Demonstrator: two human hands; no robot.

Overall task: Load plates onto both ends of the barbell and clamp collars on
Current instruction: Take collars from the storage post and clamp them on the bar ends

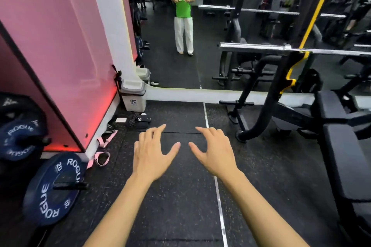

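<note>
Barbell [261, 46]: bare, up on the rack [281, 90] at right.
Plates [53, 188]: blue, racked on pegs at far left.
Left hand [152, 156]: fingers spread, holding nothing.
Right hand [215, 152]: fingers spread, empty, over the floor.

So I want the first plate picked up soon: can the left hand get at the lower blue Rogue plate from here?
Probably yes. The left hand is open and holds nothing, and the lower blue plate hangs on its peg down to the left, with bare floor between them.
</note>
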